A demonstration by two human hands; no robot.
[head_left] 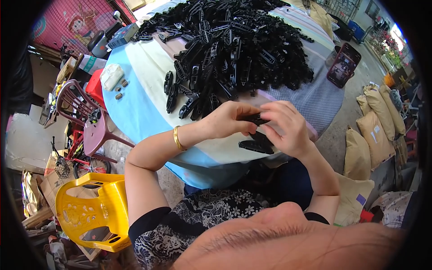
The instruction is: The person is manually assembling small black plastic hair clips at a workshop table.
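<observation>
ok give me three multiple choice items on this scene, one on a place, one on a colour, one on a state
1. Where does the phone lie?
A. on the table's right edge
B. on the yellow chair
C. on the floor

2. What colour is the plastic chair at lower left?
A. green
B. yellow
C. white

3. What are the two hands doing?
A. resting flat on the cloth
B. both holding black plastic parts
C. hanging empty

Answers:
1 A: it rests on the checked cloth right of the heap of black parts.
2 B: its seat and back are bright yellow.
3 B: left hand and right hand pinch the black plastic parts between them.
</observation>
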